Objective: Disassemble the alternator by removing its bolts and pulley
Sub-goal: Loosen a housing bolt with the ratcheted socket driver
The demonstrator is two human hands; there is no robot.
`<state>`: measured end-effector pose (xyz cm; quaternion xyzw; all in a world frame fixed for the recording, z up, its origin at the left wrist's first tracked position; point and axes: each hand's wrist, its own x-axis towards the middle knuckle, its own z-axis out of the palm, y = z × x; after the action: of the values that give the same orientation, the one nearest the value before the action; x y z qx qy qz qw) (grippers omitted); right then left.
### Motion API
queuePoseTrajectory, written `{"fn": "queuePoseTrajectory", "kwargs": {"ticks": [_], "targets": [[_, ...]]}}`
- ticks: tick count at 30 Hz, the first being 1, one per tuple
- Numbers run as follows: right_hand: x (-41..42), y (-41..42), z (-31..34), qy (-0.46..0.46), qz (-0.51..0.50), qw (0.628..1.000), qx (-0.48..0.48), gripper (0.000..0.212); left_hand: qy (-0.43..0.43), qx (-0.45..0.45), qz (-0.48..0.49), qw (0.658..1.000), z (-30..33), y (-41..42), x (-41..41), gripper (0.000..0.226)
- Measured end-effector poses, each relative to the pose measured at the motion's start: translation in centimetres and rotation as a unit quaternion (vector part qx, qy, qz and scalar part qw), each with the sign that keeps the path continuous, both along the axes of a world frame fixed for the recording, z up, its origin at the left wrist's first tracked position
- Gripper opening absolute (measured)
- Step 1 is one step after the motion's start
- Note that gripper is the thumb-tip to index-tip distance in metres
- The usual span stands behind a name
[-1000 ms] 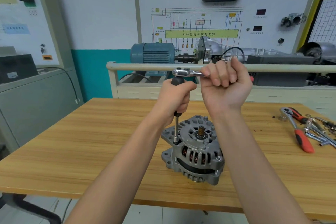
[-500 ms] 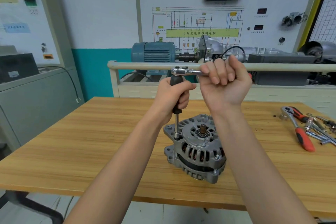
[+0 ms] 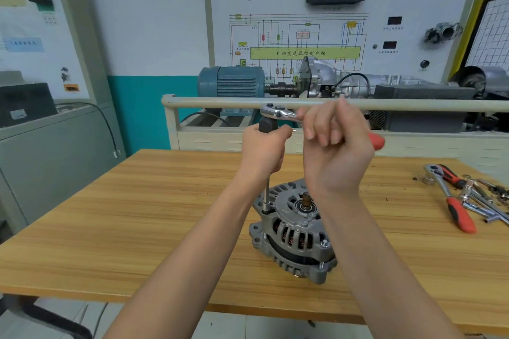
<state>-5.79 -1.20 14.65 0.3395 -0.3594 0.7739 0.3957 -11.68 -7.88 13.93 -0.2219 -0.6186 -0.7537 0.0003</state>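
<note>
Alternator: I see the alternator resting on the table, near the front edge and about midway along it, shaft end up, with its bare shaft showing at the top.
Left hand: my left hand is curled round the black grip of the upright extension bar, whose socket sits on a bolt at the alternator's left ear.
Right hand: my right hand is wrapped round the handle of the ratchet wrench; the chrome head sticks out to the left atop the black grip, and the red handle end pokes out to the right.
Spare tools: a red-handled ratchet and loose chrome sockets lie near the table's right edge, well apart from the alternator.
Behind the table: a pale rail and a blue motor.
</note>
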Motion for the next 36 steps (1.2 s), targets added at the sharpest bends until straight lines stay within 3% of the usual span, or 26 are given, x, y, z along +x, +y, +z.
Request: {"fn": "queuePoseTrajectory", "kwargs": {"ticks": [3,5,8,12,17,19,22,26,30,32,36], "targets": [[0.2,-1.4,-0.6,0.053,-0.096,0.992,0.058,0.042,0.007,0.012,0.021,1.000,-0.1,0.2,0.1,0.044],[0.1,-1.0,-0.3,0.045,-0.082,0.994,0.047,0.045,0.012,0.011,0.006,1.000,-0.1,0.0,0.0,0.042],[-0.5,1.0,0.4,0.003,0.060,0.998,-0.010,0.047,0.028,0.002,-0.049,0.998,-0.3,-0.5,-0.4,0.041],[-2.0,3.6,0.9,-0.053,0.253,0.959,-0.118,0.046,0.050,-0.015,-0.141,0.989,-0.4,-1.1,-0.8,0.042],[-3.3,4.2,1.1,-0.070,0.349,0.918,-0.177,0.045,0.010,-0.042,-0.262,0.964,0.2,-1.6,-1.2,0.038],[-3.0,4.0,1.2,-0.076,0.336,0.920,-0.185,0.045,-0.009,-0.058,-0.297,0.953,0.3,-1.7,-1.1,0.040],[-1.8,3.6,1.0,-0.073,0.257,0.951,-0.158,0.047,-0.004,-0.061,-0.244,0.968,0.1,-1.3,-0.9,0.052],[-0.1,1.7,0.3,-0.020,0.065,0.997,-0.030,0.047,0.004,-0.029,-0.128,0.991,-0.3,-0.4,-0.4,0.050],[0.1,-0.4,-0.1,0.064,-0.106,0.990,0.072,0.042,0.010,-0.008,-0.056,0.998,-0.4,0.2,0.0,0.044],[0.0,-0.1,0.1,0.055,-0.074,0.994,0.061,0.046,0.011,-0.007,-0.047,0.999,-0.5,0.0,0.0,0.044],[-0.6,2.4,0.9,-0.032,0.149,0.987,-0.049,0.048,0.035,-0.033,-0.107,0.993,-0.5,-0.9,-0.2,0.046]]}}
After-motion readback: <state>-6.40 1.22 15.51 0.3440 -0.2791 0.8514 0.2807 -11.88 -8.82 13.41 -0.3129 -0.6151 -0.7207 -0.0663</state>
